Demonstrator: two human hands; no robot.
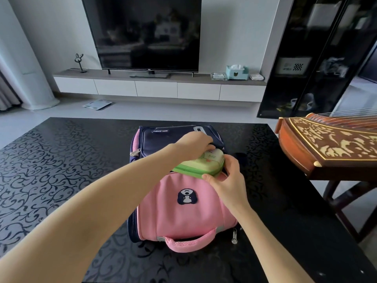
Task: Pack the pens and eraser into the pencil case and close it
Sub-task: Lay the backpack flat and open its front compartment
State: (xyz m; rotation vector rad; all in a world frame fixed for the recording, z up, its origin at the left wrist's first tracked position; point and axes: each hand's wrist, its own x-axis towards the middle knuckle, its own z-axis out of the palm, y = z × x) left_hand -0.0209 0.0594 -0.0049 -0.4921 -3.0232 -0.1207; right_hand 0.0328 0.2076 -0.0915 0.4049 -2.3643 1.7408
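The left hand [193, 145] reaches across from the left, its fingers curled down over the far end of a green pencil case [202, 163] and gripping it. The right hand [226, 176] pinches the case's near right corner between thumb and fingers. The case lies half inside the open top pocket of a pink and navy backpack [183, 205], with its near half hidden under the pink fabric. As far as can be seen, its lid looks shut. The backpack lies flat, handle toward the viewer, on a black table [61, 160] patterned with scrolls. No pens or eraser show anywhere, so it is impossible to tell whether they are already inside the case. If they are, the packing is done. If not, the case has yet to come out, be opened, filled and closed. To the right of the table stands a carved wooden stringed instrument [326, 139], and beyond the table a large dark television [142, 31] sits on a low white cabinet.
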